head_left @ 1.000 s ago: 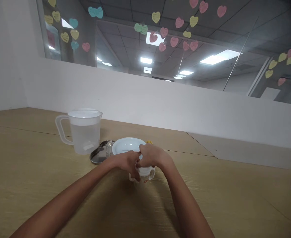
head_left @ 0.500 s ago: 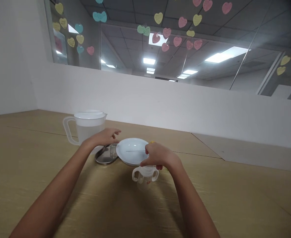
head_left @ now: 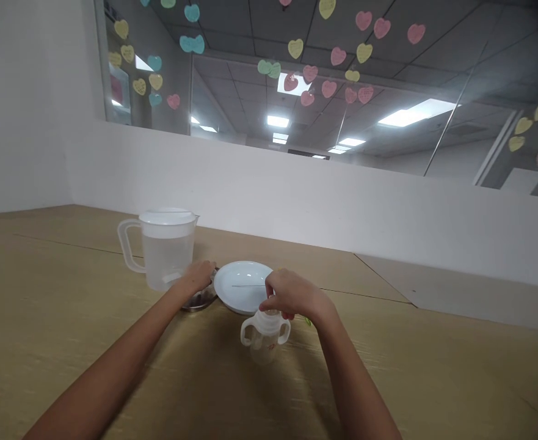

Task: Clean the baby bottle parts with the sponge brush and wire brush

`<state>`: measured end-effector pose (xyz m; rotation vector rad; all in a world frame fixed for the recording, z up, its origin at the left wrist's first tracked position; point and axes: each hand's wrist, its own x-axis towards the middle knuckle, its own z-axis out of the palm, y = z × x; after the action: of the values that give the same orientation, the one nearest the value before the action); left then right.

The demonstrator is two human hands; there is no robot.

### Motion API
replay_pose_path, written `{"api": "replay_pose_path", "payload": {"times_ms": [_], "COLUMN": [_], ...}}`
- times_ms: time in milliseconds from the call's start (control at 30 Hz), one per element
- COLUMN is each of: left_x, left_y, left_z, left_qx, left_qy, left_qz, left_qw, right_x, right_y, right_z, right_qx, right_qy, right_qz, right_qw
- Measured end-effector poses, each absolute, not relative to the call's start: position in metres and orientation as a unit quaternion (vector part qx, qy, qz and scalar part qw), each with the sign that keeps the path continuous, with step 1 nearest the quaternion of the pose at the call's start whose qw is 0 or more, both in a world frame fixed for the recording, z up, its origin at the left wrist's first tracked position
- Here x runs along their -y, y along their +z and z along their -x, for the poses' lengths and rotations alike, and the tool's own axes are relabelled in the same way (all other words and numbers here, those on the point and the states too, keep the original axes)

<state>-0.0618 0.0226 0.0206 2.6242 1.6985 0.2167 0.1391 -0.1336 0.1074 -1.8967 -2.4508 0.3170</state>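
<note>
My right hand [head_left: 291, 293] has its fingers closed round the top of a clear baby bottle [head_left: 265, 339] with two white handles, near the front of the white plate [head_left: 241, 287]. At the plate's left side my left hand [head_left: 201, 275] reaches over a round metal tray [head_left: 199, 300]. Its fingers are curled at the small clear glass on that tray, which is mostly hidden behind them. A translucent pitcher [head_left: 168, 247] with a white lid stands just left of my left hand.
The wooden table [head_left: 90, 293] meets a white wall [head_left: 273, 195] at the back. Something small and green [head_left: 308, 321] shows beside my right wrist, partly hidden. Above the wall is a window with heart-shaped notes.
My left hand has come down onto the glass on the metal tray, and its fingers have curled. My right hand has closed on the bottle's top. The camera view has tilted slightly up.
</note>
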Motion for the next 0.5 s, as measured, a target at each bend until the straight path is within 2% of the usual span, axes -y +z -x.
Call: {"api": "replay_pose_path", "payload": {"times_ms": [200,433,500], "left_x": [-0.021,0.011,0.029], "left_y": [0.030,0.084,0.100], "left_z": [0.065,0.068,0.065], "left_qx": [-0.565,-0.545,-0.512], "left_qy": [0.048,0.091,0.139], "left_qz": [-0.822,-0.831,-0.847], "left_qw": [-0.045,-0.069,-0.029], "right_x": [0.134,0.131,0.130], "right_y": [0.109,0.104,0.103], "right_z": [-0.132,-0.124,-0.124], "right_qx": [0.787,0.787,0.785], "right_qy": [0.106,0.072,0.073], "right_qz": [0.607,0.610,0.611], "right_qw": [0.029,0.066,0.070]}}
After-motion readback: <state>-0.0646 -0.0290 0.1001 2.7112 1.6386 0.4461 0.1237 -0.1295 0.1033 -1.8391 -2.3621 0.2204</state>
